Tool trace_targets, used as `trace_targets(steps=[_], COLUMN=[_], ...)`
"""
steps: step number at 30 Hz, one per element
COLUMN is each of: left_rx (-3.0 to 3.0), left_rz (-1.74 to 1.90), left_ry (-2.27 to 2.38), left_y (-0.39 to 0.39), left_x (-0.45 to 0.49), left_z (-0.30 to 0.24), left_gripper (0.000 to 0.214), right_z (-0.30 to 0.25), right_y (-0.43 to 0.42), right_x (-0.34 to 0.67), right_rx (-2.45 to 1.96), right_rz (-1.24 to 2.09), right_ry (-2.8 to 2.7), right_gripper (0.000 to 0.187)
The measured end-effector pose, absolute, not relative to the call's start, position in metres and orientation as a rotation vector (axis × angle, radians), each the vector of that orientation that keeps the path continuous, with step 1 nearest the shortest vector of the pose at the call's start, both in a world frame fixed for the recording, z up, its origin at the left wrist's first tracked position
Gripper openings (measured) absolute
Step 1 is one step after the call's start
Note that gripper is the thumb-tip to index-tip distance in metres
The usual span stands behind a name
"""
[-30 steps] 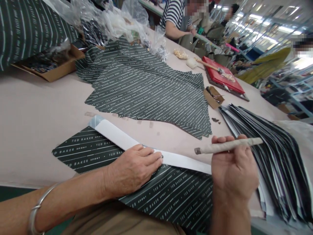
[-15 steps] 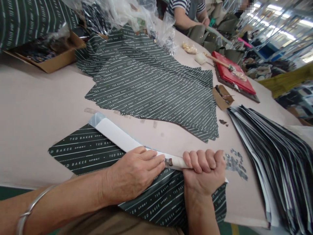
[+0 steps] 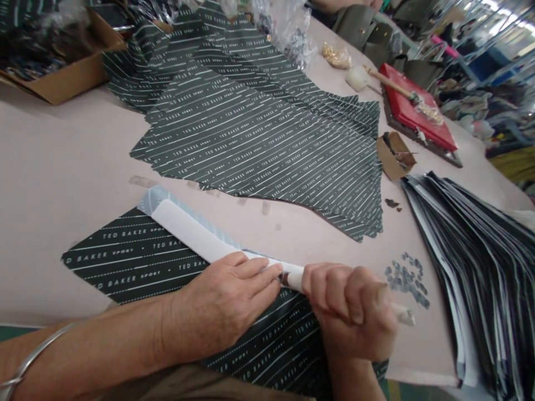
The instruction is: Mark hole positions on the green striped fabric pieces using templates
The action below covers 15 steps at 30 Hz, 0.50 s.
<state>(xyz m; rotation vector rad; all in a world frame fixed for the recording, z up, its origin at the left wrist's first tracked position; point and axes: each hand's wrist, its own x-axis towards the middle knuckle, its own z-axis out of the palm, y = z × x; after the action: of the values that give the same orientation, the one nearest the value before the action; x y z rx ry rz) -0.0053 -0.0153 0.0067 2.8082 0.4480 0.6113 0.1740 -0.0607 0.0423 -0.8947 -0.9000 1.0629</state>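
Observation:
A dark green panel (image 3: 115, 253) printed with white lettering lies along the table's near edge. On its far edge is a white strip (image 3: 190, 228), with a pale blue folded band (image 3: 155, 196) showing beyond it. My left hand (image 3: 228, 301) rests flat, fingers together, over the strip and panel. In my right hand (image 3: 353, 309), fingers are wrapped round a tool with a white handle (image 3: 295, 278) and a metal collar. The handle's end (image 3: 405, 314) pokes out on the right. My left fingertips hide the working tip, so its kind cannot be made out.
Behind lies a fanned stack of printed panels (image 3: 259, 133). To the right are stacked dark strips (image 3: 472, 262), small grey pieces (image 3: 407, 278), an open small box (image 3: 395, 156) and a red block (image 3: 418, 108). A cardboard box (image 3: 62, 83) stands back left.
My right hand has turned its back upward and moved nearer my left fingertips along the strip, so the handle's end now shows. The left hand stays flat. The view has shifted slightly.

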Motion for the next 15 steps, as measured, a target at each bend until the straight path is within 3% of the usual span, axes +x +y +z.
trace_targets(steps=[7,15], left_rx=[2.788,2.874], left_rz=[0.648,0.573], left_ry=[0.424,0.410], left_y=[-0.014,-0.014], left_x=[-0.005,-0.006], left_z=[0.006,0.006], left_gripper=[0.023,0.017], right_z=[0.048,0.061], right_y=[-0.059,-0.028], right_x=[0.165,0.156], right_rx=[-0.972,-1.245], right_rz=[0.936,0.961], right_ry=[-1.547,-1.356], right_gripper=[0.037,0.052])
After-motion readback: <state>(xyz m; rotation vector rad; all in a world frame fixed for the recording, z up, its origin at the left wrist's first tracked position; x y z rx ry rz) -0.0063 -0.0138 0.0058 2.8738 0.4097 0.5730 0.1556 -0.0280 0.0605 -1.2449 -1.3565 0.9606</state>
